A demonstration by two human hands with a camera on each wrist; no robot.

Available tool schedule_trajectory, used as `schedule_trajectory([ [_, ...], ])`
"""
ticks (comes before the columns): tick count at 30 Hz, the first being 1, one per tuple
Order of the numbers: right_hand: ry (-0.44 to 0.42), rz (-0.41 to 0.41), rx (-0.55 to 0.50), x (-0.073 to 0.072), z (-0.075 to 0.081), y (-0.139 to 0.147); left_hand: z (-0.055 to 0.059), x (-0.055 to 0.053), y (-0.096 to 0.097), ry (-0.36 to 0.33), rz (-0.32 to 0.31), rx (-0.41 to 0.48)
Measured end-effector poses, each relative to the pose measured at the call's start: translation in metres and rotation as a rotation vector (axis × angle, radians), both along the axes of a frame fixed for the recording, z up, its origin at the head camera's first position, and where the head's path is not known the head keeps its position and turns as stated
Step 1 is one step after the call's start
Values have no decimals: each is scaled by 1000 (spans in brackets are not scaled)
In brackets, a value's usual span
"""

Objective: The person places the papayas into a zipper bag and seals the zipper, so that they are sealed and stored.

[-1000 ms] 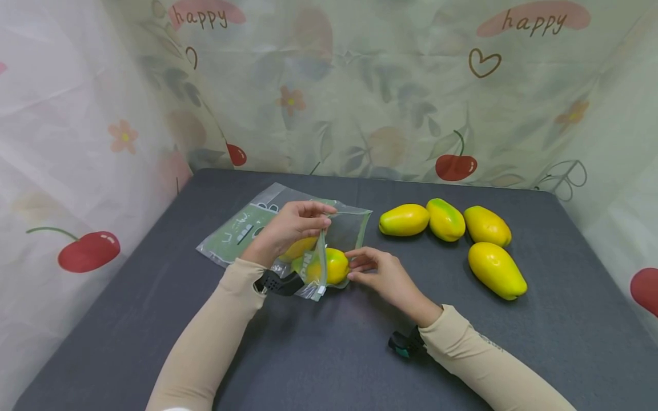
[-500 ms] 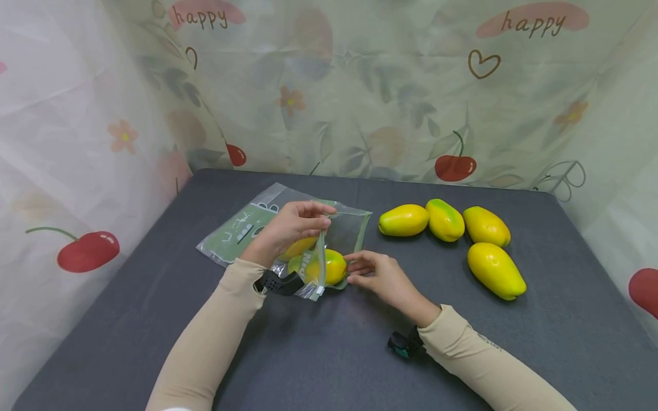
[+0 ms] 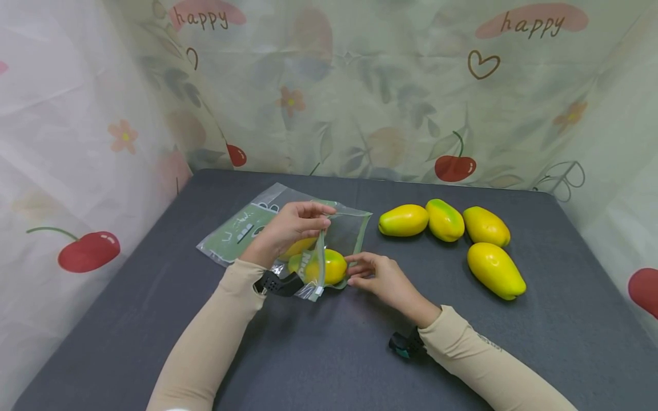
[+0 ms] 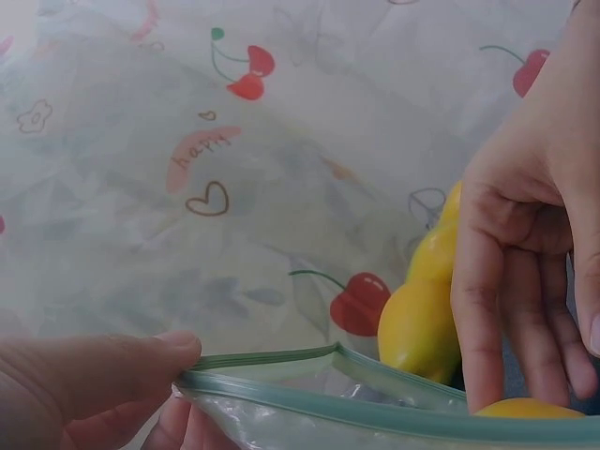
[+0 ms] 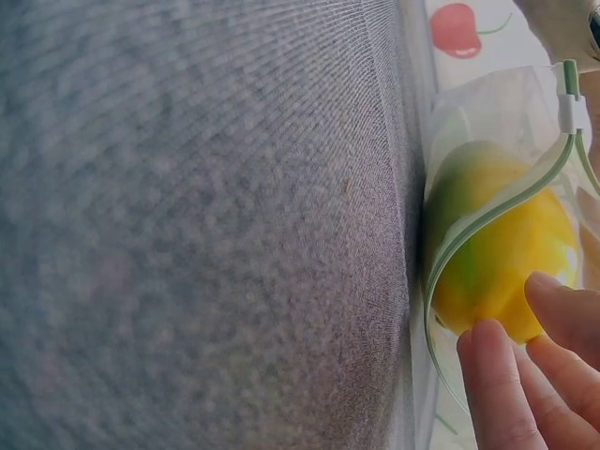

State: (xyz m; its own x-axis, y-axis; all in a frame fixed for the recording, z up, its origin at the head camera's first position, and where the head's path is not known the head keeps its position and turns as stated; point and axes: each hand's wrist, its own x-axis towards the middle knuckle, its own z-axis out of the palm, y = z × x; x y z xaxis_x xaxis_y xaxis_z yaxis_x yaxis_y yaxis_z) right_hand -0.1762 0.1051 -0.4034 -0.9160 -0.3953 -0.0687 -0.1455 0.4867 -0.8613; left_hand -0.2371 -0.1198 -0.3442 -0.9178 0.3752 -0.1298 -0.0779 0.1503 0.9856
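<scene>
A clear and green slider zip bag (image 3: 236,231) lies on the table with its mouth held up towards the right. My left hand (image 3: 295,227) pinches the rim of that mouth between thumb and fingers, seen close in the left wrist view. Just inside the mouth sits a yellow-green mango (image 3: 335,267), and another mango (image 3: 300,246) shows deeper in the bag, partly behind my left hand. With fairly straight fingers, my right hand (image 3: 380,279) touches the near end of the front mango. In the right wrist view its fingertips (image 5: 489,337) meet the mango's lower end.
Several loose mangoes lie right of the bag, among them a far left mango (image 3: 403,220) and a near mango (image 3: 496,271). The dark table (image 3: 329,354) ends at a printed curtain (image 3: 349,85) behind. The bag's white slider (image 3: 320,290) sits at the mouth's near corner.
The front mango has shifted slightly left into the bag, with my right fingertips following it. My left hand stays on the rim. Over the last half second hardly anything moves.
</scene>
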Motion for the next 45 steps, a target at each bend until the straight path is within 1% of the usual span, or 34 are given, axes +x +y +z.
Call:
schedule_trajectory([
  [5, -2, 8, 2, 0, 0, 0, -1, -1, 0, -3, 0, 7],
  [11, 10, 18, 12, -1, 4, 5, -1, -1, -1, -8, 21, 14],
  [16, 21, 21, -18, -3, 12, 22, -1, -1, 0, -10, 23, 25],
  [20, 41, -2, -44, -4, 22, 39, -1, -1, -1, -13, 23, 41],
  [28, 150, -69, -31, -2, 48, 77, -1, -1, -1, -30, 17, 60],
  [33, 226, -114, -19, -1, 58, 98, -1, 0, 0, -30, 11, 61],
  [36, 266, -141, -15, 1, 61, 109, -2, 0, -1, -29, 10, 61],
  [41, 345, -154, 7, 3, 61, 124, -2, 0, -1, -26, 16, 52],
  [43, 364, -163, 45, 5, 60, 129, -2, 0, -1, -21, 14, 51],
  [45, 364, -181, 84, 6, 59, 134, -2, 0, -1, -18, 12, 51],
])
